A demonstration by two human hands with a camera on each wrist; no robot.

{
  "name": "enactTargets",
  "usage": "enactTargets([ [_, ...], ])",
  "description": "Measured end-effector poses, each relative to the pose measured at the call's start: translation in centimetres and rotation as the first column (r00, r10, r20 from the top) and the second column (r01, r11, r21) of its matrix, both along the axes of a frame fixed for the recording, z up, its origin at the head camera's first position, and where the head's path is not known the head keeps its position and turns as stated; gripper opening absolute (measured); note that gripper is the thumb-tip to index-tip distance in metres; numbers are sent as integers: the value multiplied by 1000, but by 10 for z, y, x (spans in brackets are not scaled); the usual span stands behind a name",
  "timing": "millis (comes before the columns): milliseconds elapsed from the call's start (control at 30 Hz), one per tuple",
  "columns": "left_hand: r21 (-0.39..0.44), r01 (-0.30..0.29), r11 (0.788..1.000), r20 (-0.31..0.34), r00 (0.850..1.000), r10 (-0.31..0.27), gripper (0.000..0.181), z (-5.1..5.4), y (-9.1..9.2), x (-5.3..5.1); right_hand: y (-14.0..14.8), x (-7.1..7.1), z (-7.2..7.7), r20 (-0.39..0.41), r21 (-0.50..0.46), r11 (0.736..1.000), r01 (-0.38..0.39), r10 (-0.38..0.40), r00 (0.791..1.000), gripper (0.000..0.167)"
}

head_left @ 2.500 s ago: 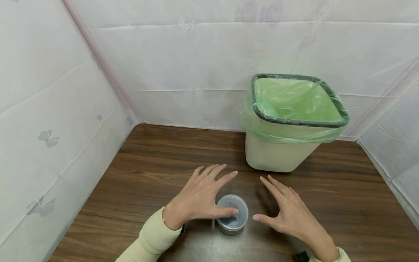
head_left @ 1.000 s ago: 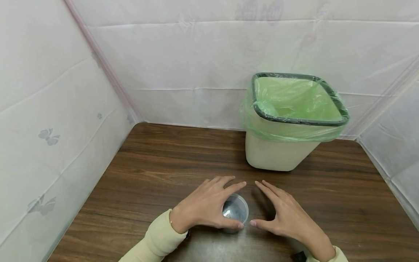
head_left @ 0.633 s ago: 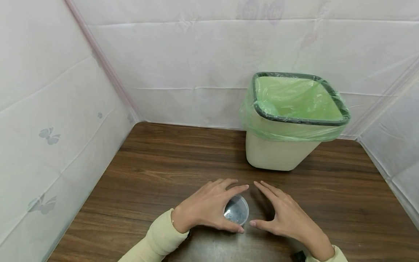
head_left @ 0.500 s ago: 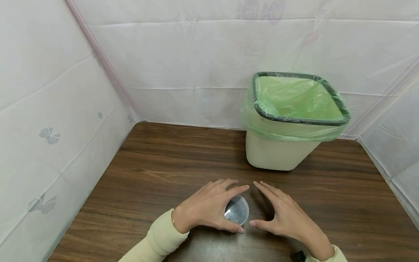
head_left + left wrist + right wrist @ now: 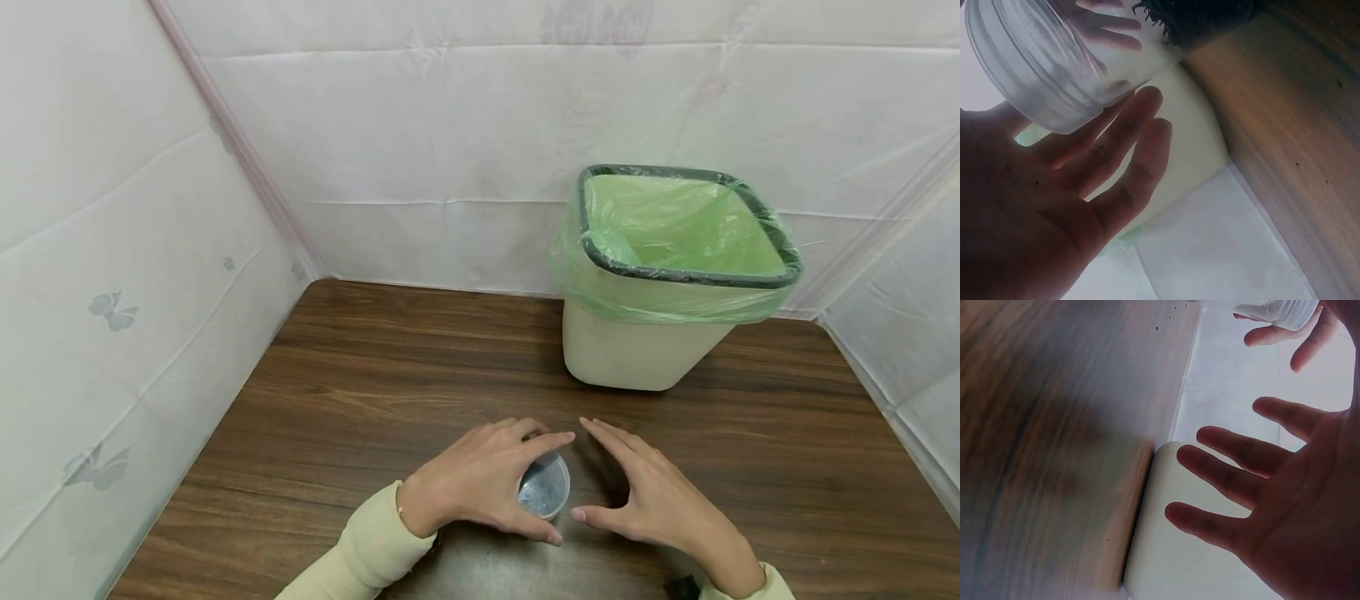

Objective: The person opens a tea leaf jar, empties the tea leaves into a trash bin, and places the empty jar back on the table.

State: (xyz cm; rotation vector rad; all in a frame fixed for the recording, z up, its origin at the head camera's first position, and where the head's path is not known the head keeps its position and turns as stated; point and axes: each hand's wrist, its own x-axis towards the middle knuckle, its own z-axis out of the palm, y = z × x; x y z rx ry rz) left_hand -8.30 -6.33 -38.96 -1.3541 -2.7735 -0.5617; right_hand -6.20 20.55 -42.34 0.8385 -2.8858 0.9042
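A small clear plastic jar (image 5: pixel 546 490) stands upright on the table, partly covered by my left hand (image 5: pixel 483 483). That hand arches around the jar's left side, fingers beyond it and thumb on the near side; firm contact is not visible. In the left wrist view the jar (image 5: pixel 1041 75) shows a ridged rim and a dark, stringy clump (image 5: pixel 1200 19) low inside. To the right of the jar, my right hand (image 5: pixel 656 496) has its thumb and fingers spread, holding nothing. Its fingers look apart from the jar in the right wrist view.
A cream trash bin (image 5: pixel 637 350) with a dark rim and a green plastic liner (image 5: pixel 675 225) stands behind the right hand. Pale sheeting (image 5: pixel 420 150) walls the back and sides of the brown wooden table (image 5: pixel 337 400).
My left hand has shifted right and lower around the jar, its thumb moving from above the lid to the near side. My right hand has drifted slightly left. The jar stays about where it was.
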Motion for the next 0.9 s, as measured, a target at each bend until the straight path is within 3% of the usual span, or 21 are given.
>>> enactTargets([
  [467,14,10,1000,4,1000,-10,103,-3,2,3,-4,3,2,86,-71,997,-30,36,996,95],
  [700,22,13,1000,14,1000,-13,98,-4,3,2,-5,3,3,83,-89,994,-59,66,994,94],
  [900,22,-12,1000,-27,1000,13,88,-5,4,3,-8,5,5,69,-86,994,-64,70,995,95],
])
